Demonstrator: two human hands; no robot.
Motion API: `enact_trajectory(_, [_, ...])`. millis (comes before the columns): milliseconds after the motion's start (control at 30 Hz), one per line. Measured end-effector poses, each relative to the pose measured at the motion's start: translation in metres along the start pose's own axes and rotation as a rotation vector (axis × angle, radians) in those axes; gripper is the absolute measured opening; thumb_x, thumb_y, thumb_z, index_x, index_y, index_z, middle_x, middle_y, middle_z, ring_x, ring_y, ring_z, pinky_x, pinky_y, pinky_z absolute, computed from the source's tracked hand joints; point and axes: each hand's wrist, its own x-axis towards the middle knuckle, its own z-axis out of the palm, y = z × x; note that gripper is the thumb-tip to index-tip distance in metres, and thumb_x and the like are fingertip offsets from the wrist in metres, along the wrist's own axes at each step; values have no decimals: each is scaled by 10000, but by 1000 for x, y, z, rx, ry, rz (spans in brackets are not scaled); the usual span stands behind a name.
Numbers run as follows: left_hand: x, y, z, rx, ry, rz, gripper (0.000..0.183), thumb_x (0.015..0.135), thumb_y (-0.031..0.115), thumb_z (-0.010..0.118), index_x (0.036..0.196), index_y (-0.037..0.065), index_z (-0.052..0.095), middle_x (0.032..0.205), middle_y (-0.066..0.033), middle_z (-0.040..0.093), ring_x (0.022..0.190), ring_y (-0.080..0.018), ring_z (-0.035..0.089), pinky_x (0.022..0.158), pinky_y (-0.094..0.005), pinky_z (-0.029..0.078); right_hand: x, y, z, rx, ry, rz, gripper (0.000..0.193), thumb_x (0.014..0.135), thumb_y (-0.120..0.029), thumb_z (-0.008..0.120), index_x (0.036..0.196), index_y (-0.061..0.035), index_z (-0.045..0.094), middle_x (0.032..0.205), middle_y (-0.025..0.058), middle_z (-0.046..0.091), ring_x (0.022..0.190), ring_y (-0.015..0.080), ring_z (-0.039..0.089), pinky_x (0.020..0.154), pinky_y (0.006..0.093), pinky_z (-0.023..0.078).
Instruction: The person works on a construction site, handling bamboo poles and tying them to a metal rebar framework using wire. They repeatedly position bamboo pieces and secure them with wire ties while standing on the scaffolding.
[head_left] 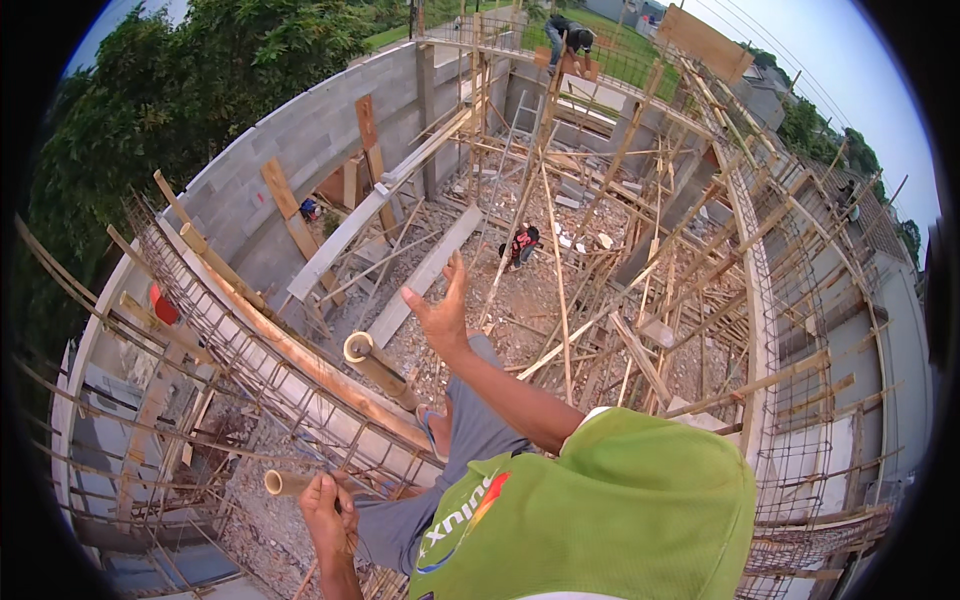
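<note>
My left hand (330,522) is closed in a pinch at the lower left, close to the cut end of a bamboo pole (289,483). What its fingers hold, if anything, is too small to make out. Beside it runs a long cage of steel reinforcing bars (228,352) along a wooden formwork board (352,392). My right hand (441,308) is raised in front of me, thumb and fingers apart, with nothing visible in it. Below that hand, a second bamboo pole (378,368) points up beside the board. My sandalled foot (436,430) rests near the board's edge.
Far below lies rubble-strewn ground (590,275) with bamboo props. A ladder (517,135) leans at the back, and a grey plank (428,270) slopes near the block wall (290,125). Another person (570,42) works on the far wall. More rebar caging (765,330) lines the right.
</note>
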Motion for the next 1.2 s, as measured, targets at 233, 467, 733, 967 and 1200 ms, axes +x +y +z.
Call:
enact_trajectory(233, [6, -3, 2, 55, -119, -188, 260, 1026, 208, 517, 955, -34, 581, 547, -35, 478, 357, -58, 281, 323, -210, 198, -5, -68, -24, -458, -1040, -1096, 716, 818, -516, 691, 1364, -103, 479, 1339, 189, 478, 1331, 355, 408, 1115, 568, 246])
enact_trajectory(467, [7, 15, -15, -158, -160, -137, 276, 1014, 217, 543, 927, -43, 570, 538, -26, 460, 352, -50, 278, 315, -198, 205, -5, -21, -38, -550, -1547, -613, 190, 903, -252, 613, 956, -99, 513, 766, 104, 653, 659, 341, 652, 680, 544, 475])
enact_trajectory(733, [8, 36, -33, 98, -170, -113, 290, 1033, 216, 501, 879, -19, 574, 536, -10, 463, 378, -50, 333, 347, -213, 229, -26, -34, -71, -625, -1425, -719, 207, 836, -123, 606, 1001, -59, 498, 766, 138, 633, 730, 400, 647, 566, 522, 462])
enact_trajectory(967, [40, 41, -67, 1566, -297, 769, 23, 865, 31, 566, 851, 32, 549, 652, -191, 575, 572, -394, 566, 511, -441, 418, -12, -95, -64, 325, -2027, -200, 182, 981, -175, 521, 894, -20, 561, 595, 25, 468, 532, 169, 486, 470, 362, 355])
enact_trajectory(1200, [31, 87, -25, 1563, -193, 919, 74, 817, 22, 600, 817, 50, 531, 659, -180, 572, 617, -388, 598, 524, -464, 428, 3, -37, -90, 84, -1741, 515, 338, 1046, -253, 468, 863, 11, 576, 552, -29, 421, 506, 105, 428, 517, 313, 374])
